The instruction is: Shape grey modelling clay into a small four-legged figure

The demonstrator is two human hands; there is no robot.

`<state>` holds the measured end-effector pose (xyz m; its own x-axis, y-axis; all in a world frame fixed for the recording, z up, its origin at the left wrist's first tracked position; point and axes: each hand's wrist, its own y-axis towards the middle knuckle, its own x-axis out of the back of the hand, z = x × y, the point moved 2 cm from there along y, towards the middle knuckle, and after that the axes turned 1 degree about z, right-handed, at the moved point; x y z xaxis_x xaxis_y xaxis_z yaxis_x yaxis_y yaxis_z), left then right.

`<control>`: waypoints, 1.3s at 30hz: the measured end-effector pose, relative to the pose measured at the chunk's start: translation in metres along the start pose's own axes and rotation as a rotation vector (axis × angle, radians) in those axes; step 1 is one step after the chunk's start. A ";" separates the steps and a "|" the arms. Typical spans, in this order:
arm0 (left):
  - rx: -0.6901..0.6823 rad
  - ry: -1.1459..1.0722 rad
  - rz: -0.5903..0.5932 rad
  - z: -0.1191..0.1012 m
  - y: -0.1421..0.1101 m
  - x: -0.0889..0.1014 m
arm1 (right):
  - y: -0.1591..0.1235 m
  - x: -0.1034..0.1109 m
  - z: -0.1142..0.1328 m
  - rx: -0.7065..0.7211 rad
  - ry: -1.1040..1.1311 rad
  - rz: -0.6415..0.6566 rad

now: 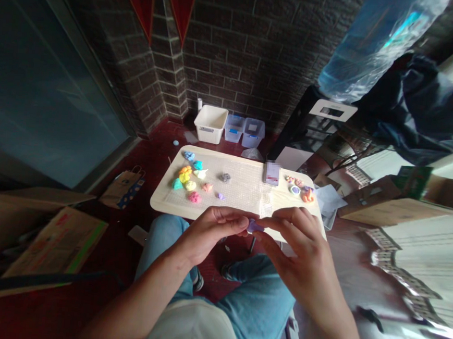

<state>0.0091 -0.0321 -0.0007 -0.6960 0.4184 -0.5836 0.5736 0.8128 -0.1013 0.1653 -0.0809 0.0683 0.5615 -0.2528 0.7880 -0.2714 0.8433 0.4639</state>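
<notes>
A small lump of purple modelling clay (254,226) is pinched between my two hands, above the near edge of the table. My left hand (218,226) has its thumb pressed on the clay's left side. The thumb and index finger of my right hand (297,243) close on its right side. Beyond them on the table lie a smaller purple piece (220,196), a grey lump (226,177) and a pink lump (194,197). Several other coloured lumps, among them yellow clay (185,174) and blue clay (189,155), sit at the left.
Shaped clay pieces, one of them orange (308,196), sit at the right of the pale table (162,193), near a small box-like item (272,174). Past the table stand a white bin (210,124) and clear tubs (253,133). Cardboard boxes (56,245) flank the left side.
</notes>
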 end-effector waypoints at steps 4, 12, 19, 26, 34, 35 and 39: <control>0.008 -0.046 -0.006 0.001 0.001 0.001 | -0.002 -0.002 -0.002 -0.062 0.064 0.013; 0.090 -0.246 0.055 0.005 0.004 0.004 | -0.012 -0.013 -0.005 -0.245 0.220 -0.019; 0.080 -0.262 0.056 0.009 0.006 0.004 | -0.014 -0.022 -0.001 -0.282 0.253 -0.086; 0.095 -0.226 0.033 0.011 0.006 0.006 | -0.014 -0.018 -0.006 -0.302 0.266 -0.101; 0.111 -0.203 -0.002 0.012 0.005 0.004 | -0.009 -0.012 -0.004 -0.190 0.230 -0.041; 0.110 -0.206 -0.005 0.011 0.006 0.004 | -0.009 -0.012 -0.003 -0.179 0.224 -0.038; 0.106 -0.198 0.010 0.011 0.006 0.003 | -0.009 -0.010 -0.001 -0.142 0.191 -0.032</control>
<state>0.0153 -0.0302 -0.0118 -0.5977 0.3297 -0.7308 0.6293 0.7577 -0.1729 0.1633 -0.0856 0.0554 0.7091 -0.1978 0.6768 -0.1462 0.8977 0.4156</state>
